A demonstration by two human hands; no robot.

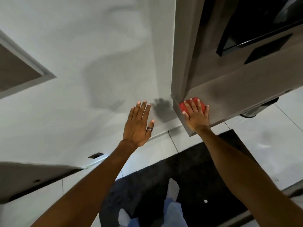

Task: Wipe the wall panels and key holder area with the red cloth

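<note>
My right hand lies flat on the folded red cloth, pressing it against the lower corner of a grey-brown wall panel. Only the cloth's left side and top edge show past my fingers. My left hand, with a ring on one finger, rests flat with fingers spread on the white wall, holding nothing. No key holder can be made out with certainty.
A black fixture is mounted higher on the grey panel. A recessed frame sits on the white wall at left. Below are white floor tiles, a black mat, a small dark wall plate and my legs.
</note>
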